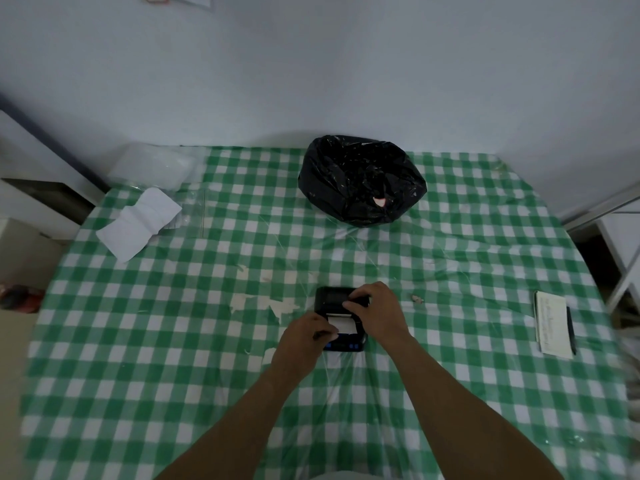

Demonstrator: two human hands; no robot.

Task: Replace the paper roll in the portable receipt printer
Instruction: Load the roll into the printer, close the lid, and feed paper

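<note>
Two bare forearms are reaching forward from the bottom edge over the tabletop (173, 341), which is wearing a green and white checked cloth under clear plastic. Both hands are meeting on the small black printer (341, 318), which is lying near the middle of the tabletop. The left hand (306, 336) is curling its fingers at the printer's left side, touching the white paper (343, 323) that is showing in the open compartment; whether it is pinching the paper, I cannot tell. The right hand (377, 308) is resting on the raised lid (334, 295), fingers closing on its edge. Further back a black plastic bag (360, 178) is sitting, and a white folded paper (138, 223) is lying at the far left. At the right a notepad (552, 323) with a pen (570, 329) is lying; its handwriting is too small for reading.
</note>
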